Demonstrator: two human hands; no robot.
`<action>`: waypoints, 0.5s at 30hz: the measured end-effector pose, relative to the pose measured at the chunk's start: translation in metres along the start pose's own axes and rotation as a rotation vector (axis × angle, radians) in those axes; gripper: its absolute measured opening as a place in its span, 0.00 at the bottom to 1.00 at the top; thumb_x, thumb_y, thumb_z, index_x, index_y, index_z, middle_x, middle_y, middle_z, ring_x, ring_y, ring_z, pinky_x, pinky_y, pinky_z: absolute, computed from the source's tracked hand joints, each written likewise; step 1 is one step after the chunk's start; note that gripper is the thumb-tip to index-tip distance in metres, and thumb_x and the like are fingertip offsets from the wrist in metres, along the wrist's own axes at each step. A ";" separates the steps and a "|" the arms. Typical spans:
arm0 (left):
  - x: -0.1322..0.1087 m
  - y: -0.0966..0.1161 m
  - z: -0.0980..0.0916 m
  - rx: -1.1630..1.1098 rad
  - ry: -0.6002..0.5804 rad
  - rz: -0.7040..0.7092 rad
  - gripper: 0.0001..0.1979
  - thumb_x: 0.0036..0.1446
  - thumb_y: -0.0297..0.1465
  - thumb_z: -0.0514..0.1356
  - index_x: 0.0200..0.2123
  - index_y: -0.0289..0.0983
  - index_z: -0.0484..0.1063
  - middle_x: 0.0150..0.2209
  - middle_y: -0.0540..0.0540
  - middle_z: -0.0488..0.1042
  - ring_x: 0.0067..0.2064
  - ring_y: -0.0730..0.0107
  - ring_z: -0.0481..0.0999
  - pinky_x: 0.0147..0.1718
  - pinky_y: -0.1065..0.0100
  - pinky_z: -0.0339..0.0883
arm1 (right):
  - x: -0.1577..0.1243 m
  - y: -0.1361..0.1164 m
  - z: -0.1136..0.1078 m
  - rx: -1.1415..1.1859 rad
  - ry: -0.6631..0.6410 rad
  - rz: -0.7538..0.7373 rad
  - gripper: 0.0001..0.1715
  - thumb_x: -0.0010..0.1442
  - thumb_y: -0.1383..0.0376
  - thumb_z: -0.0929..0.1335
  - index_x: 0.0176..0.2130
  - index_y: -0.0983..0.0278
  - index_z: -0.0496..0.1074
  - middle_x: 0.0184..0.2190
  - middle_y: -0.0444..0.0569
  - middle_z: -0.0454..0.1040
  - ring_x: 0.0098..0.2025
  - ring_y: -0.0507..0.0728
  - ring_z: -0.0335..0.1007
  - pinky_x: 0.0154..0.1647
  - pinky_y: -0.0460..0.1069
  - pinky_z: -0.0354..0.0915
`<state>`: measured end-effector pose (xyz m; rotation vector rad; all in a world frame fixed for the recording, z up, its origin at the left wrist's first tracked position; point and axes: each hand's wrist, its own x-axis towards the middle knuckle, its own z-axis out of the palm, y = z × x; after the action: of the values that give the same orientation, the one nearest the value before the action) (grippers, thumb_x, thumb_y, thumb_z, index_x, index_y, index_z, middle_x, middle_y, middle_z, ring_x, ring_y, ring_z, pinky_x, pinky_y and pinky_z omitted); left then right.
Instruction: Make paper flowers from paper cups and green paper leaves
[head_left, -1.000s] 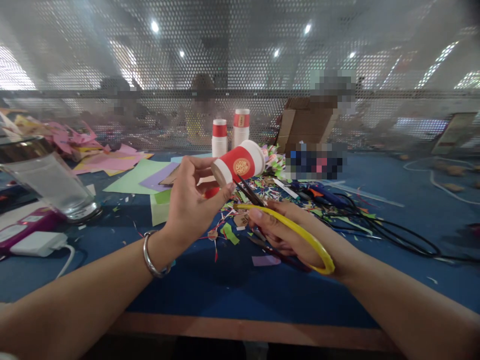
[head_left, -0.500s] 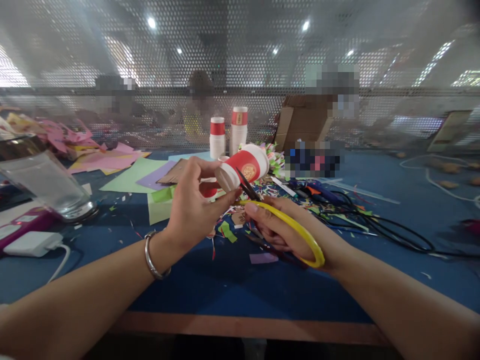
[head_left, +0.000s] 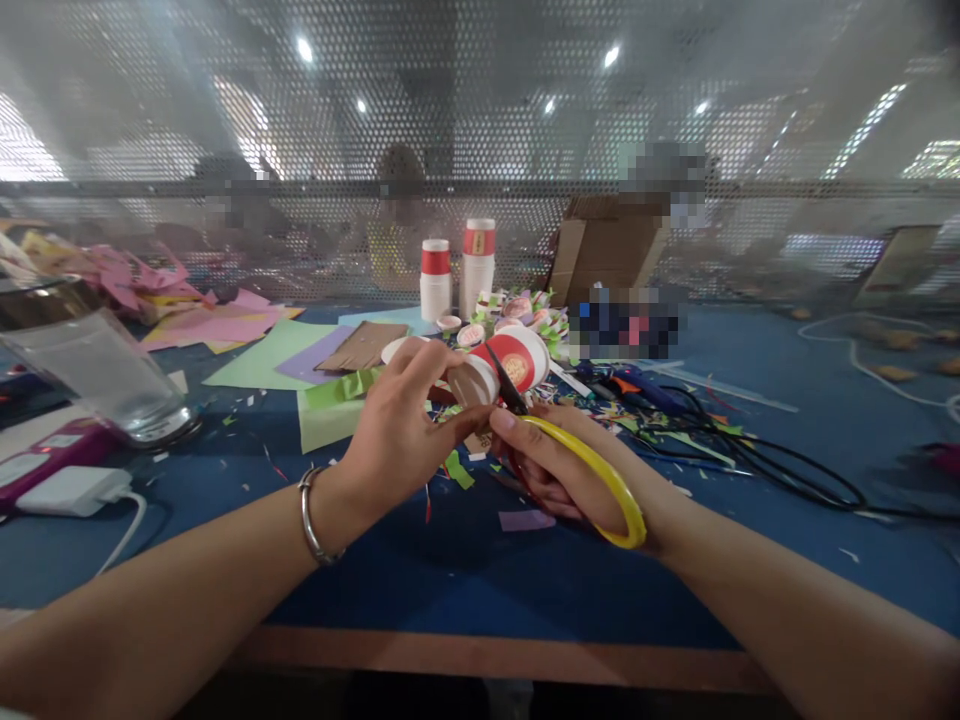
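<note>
My left hand (head_left: pixel 405 430), with a silver bangle at the wrist, grips a red and white paper cup (head_left: pixel 521 362) by its left end. The cup lies tilted on its side in the air above the table. Yellow-handled scissors (head_left: pixel 600 470) are held in my right hand (head_left: pixel 559 465), their dark blades against the cup's red band near my left fingertips. Small paper scraps (head_left: pixel 459 470) and a purple piece (head_left: pixel 526 520) lie beneath and around the hands.
Two cup stacks (head_left: pixel 478 265) stand at the back, beside a cardboard box (head_left: pixel 611 245). Coloured sheets (head_left: pixel 255 355) and a glass jar (head_left: pixel 112 370) are on the left. Black cables (head_left: pixel 780 465) and a blue glue gun (head_left: pixel 649 388) lie right.
The cup has moved slightly down and right and turned a little in my left hand. The scissors have moved with it, their blades now looking closer together.
</note>
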<state>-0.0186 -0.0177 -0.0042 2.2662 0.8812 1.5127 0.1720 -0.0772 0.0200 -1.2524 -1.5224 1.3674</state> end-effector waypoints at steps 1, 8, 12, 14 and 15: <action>0.000 0.001 -0.001 0.012 -0.005 0.006 0.20 0.54 0.38 0.74 0.46 0.40 0.73 0.44 0.43 0.74 0.41 0.62 0.78 0.42 0.58 0.80 | 0.000 0.000 0.000 -0.003 0.000 -0.001 0.34 0.56 0.35 0.71 0.26 0.59 0.63 0.10 0.35 0.53 0.12 0.47 0.48 0.11 0.44 0.47; 0.001 0.005 -0.007 0.108 -0.028 0.091 0.17 0.55 0.37 0.73 0.45 0.42 0.73 0.45 0.44 0.74 0.43 0.60 0.77 0.40 0.59 0.79 | 0.001 0.006 0.000 -0.045 0.020 0.021 0.33 0.58 0.35 0.70 0.28 0.61 0.69 0.11 0.34 0.53 0.10 0.48 0.49 0.09 0.45 0.49; 0.001 0.005 -0.008 0.154 -0.040 0.139 0.16 0.57 0.36 0.71 0.47 0.42 0.72 0.44 0.45 0.73 0.43 0.62 0.77 0.39 0.61 0.78 | 0.002 0.008 0.001 -0.090 0.038 -0.011 0.36 0.59 0.32 0.67 0.27 0.61 0.69 0.09 0.35 0.55 0.09 0.49 0.52 0.09 0.45 0.53; 0.001 0.006 -0.008 0.178 -0.032 0.166 0.17 0.58 0.36 0.71 0.47 0.42 0.72 0.44 0.45 0.73 0.45 0.61 0.76 0.40 0.61 0.78 | 0.001 0.008 0.000 -0.118 0.041 -0.032 0.36 0.60 0.32 0.66 0.27 0.61 0.69 0.08 0.36 0.56 0.09 0.50 0.55 0.10 0.46 0.55; 0.002 0.007 -0.008 0.186 -0.026 0.181 0.17 0.58 0.37 0.71 0.48 0.42 0.72 0.43 0.45 0.74 0.46 0.60 0.76 0.40 0.62 0.78 | 0.000 0.008 0.000 -0.129 0.038 -0.037 0.36 0.61 0.33 0.66 0.27 0.61 0.69 0.08 0.36 0.57 0.09 0.50 0.55 0.11 0.46 0.56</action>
<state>-0.0232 -0.0228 0.0044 2.5550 0.8621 1.5272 0.1734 -0.0773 0.0118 -1.3148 -1.6206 1.2312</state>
